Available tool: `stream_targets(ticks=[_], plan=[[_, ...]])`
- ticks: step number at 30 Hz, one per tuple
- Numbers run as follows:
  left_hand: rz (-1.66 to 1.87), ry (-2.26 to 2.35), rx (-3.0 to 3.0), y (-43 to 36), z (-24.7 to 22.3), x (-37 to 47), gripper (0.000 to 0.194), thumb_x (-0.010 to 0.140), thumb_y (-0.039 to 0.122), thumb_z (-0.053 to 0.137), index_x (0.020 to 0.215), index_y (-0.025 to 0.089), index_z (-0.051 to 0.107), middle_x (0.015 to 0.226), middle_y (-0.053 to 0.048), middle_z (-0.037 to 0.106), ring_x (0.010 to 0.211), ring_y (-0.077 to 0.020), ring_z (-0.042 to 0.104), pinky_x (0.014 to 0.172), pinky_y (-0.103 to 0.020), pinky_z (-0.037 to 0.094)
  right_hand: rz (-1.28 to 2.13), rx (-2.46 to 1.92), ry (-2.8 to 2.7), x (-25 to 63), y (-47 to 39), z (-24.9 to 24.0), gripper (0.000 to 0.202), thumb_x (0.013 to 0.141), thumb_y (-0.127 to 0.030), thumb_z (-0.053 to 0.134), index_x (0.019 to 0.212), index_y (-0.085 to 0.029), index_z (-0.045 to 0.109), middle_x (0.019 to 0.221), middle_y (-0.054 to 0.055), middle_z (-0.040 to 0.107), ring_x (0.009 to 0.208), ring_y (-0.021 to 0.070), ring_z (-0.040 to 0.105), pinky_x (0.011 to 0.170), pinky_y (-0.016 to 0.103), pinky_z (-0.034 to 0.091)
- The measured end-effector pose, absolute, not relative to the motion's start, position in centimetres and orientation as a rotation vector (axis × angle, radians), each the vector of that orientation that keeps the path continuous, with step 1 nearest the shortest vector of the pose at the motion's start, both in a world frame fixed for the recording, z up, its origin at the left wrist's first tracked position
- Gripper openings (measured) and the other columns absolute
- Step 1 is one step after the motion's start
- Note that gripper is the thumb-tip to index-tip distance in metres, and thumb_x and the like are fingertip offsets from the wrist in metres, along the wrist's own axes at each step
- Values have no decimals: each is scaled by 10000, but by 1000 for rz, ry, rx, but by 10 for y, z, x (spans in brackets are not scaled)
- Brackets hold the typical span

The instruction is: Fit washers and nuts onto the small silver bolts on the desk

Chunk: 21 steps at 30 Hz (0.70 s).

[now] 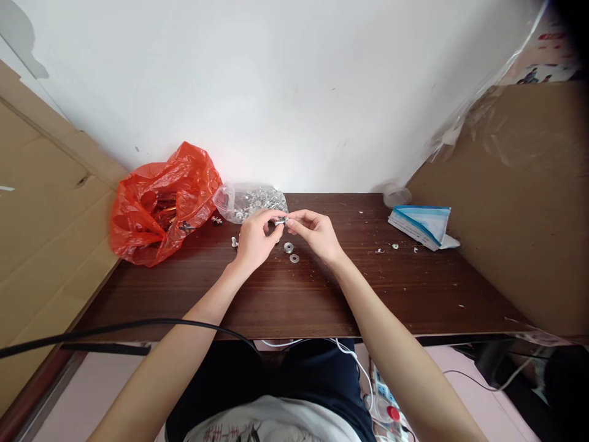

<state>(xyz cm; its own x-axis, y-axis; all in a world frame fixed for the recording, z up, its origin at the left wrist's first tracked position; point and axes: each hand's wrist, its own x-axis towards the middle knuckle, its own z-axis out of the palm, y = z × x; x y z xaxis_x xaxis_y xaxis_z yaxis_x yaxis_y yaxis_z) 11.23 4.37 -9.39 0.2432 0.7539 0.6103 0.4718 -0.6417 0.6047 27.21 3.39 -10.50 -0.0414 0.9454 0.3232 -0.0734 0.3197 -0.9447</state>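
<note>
Over the middle of the brown table, my left hand [256, 238] pinches a small metal bolt [280, 221] between thumb and fingers. From the other side, my right hand [317, 232] is closed at the bolt's right end, where an upright washer-like disc seems to sit. Whether that disc is a washer or the bolt's head is too small to tell. Just below the hands lie a few washers [288, 248] close together and a single flat washer [294, 259]. Another bolt [234, 242] stands left of my left hand.
A red plastic bag [165, 209] sits at the back left, beside a clear bag of metal hardware [257, 201]. Small dark metal parts [217, 220] lie between. At the right are a blue-and-white packet [421, 224] and a clear cup [396, 195]. A black cable [138, 323] crosses the front left.
</note>
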Motion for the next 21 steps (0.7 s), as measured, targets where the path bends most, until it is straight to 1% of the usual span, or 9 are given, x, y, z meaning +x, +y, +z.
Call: stream_targets(ticks=[7,13,21], plan=[[1359,1142,2241,44,-95,112,199,779,120,611,946,194,690,806,3,636,586,-88,446,569,-213,392,1046,-897,-1337,273,34,-104,297,720,-432,748,848,-166,707,742,31,684,679,145,615,723,334,536],[1366,1226,2163,43,-93,113,289,760,125,629,1040,190,641,834,2,669,578,-85,474,584,-217,414,1084,-885,-1331,273,33,-103,330,708,-434,758,900,-171,703,774,37,692,716,156,633,748,347,536],[1361,1210,2151,43,-93,113,220,752,155,641,969,190,653,834,0,674,572,-87,470,580,-224,414,1084,-862,-1381,271,32,-103,367,664,-400,800,928,-178,674,759,15,674,707,146,621,742,329,513]])
